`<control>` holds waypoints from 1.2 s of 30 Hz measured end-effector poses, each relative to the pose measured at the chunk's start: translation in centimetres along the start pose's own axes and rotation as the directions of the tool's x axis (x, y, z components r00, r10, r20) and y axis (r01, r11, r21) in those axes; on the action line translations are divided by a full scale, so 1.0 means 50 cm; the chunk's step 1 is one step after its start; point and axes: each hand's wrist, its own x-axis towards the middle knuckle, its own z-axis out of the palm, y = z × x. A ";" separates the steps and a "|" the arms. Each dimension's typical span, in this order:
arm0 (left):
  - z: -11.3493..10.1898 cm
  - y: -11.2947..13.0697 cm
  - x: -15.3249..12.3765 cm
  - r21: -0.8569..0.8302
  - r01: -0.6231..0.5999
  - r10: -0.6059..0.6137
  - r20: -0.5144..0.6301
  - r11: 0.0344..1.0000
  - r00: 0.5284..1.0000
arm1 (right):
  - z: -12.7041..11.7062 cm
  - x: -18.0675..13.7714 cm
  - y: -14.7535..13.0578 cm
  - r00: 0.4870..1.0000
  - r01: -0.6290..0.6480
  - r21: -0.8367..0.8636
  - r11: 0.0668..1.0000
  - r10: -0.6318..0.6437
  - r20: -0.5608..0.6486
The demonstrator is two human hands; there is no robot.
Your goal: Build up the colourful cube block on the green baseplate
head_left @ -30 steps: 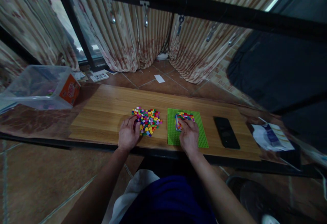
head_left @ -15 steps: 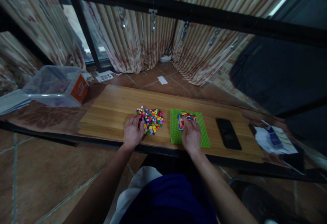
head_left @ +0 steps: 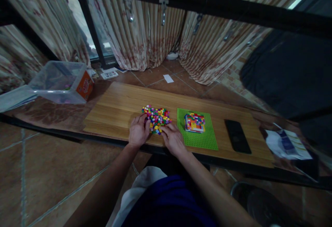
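A loose pile of small toy building bricks (head_left: 157,115) in many colours lies on the wooden board. At its left edge rests my left hand (head_left: 138,130), fingers bent over the bricks and thumb held apart, with no brick visible in it. From the right, my right hand (head_left: 174,140) reaches to the pile's near edge; its fingers are stretched out and its fingertips touch or hover over the bricks. Right of that hand is a green baseplate (head_left: 201,142), which bears a boxy multicoloured brick build (head_left: 195,122) with white in its front wall. Neither hand touches the build.
The wooden board (head_left: 114,106) spans the low table. A black phone (head_left: 237,136) lies right of the baseplate, with a white and blue packet (head_left: 286,144) beyond. At the far left stands a clear plastic bin (head_left: 58,82) with an orange label. A dark rail crosses above.
My right hand has left the brick build and moved left to the loose pile, uncovering the build. My left hand stays at the pile. The camera view has shifted slightly.
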 end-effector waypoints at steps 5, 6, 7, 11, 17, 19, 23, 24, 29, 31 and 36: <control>0.002 -0.002 0.000 0.002 0.003 -0.003 0.005 1.000 1.000 | -0.007 0.010 0.005 0.999 0.019 -0.038 0.999 -0.018 0.036; 0.002 -0.003 0.000 0.004 0.004 -0.004 0.006 1.000 1.000 | -0.008 0.009 0.005 0.999 0.019 -0.043 0.999 -0.018 0.034; 0.003 -0.003 0.000 0.006 0.006 -0.006 0.006 1.000 1.000 | -0.010 0.008 0.006 0.999 0.017 -0.047 0.999 -0.016 0.029; 0.004 -0.004 0.000 0.011 0.006 -0.006 0.005 1.000 1.000 | -0.019 -0.003 0.013 1.000 0.005 -0.041 0.999 -0.005 -0.004; 0.002 -0.003 0.001 0.000 0.001 -0.001 0.009 1.000 1.000 | -0.025 -0.019 0.016 0.997 -0.043 0.011 0.999 0.044 -0.064; 0.001 -0.002 0.002 -0.002 0.000 0.000 0.007 1.000 1.000 | -0.022 -0.020 0.011 0.992 -0.088 -0.032 0.996 0.085 -0.091; 0.000 -0.001 0.002 -0.007 -0.005 0.005 0.006 1.000 1.000 | -0.011 -0.013 -0.004 0.980 -0.184 -0.164 0.969 0.169 -0.106; 0.000 -0.001 0.002 -0.005 -0.006 0.006 0.005 1.000 1.000 | -0.008 -0.011 -0.006 0.977 -0.203 -0.187 0.961 0.186 -0.104; 0.001 -0.002 0.002 0.003 -0.009 0.009 0.000 1.000 1.000 | -0.003 -0.004 -0.006 0.973 -0.223 -0.190 0.956 0.206 -0.106; 0.001 -0.003 0.002 0.004 -0.011 0.011 0.001 1.000 1.000 | -0.005 -0.005 -0.001 0.973 -0.219 -0.152 0.964 0.204 -0.110; 0.001 -0.004 0.004 0.017 -0.013 0.013 0.002 1.000 1.000 | -0.010 -0.011 0.009 0.979 -0.194 -0.129 0.972 0.183 -0.092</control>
